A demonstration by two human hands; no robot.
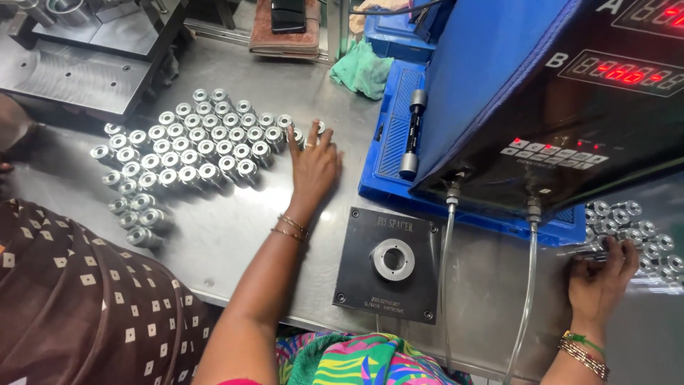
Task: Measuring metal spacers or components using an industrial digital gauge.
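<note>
My left hand (313, 165) reaches across the steel table (235, 242) to the right end of a large group of small shiny metal bushings (192, 153). Its fingers rest on the last bushing or two (308, 133) there. My right hand (602, 274) lies at the far right, fingers curled over a second cluster of the same metal bushings (634, 224). Between the hands sits a dark square gauge block (388, 264) with a round metal ring in its centre.
A black electronic gauge unit (570, 93) with red digit displays stands on a blue tray (399, 135), two clear tubes (527, 285) hanging from it. A black cylindrical pin (412, 135) lies on the tray. Another person in brown patterned cloth (78, 306) sits at left. A green rag (363, 68) lies behind.
</note>
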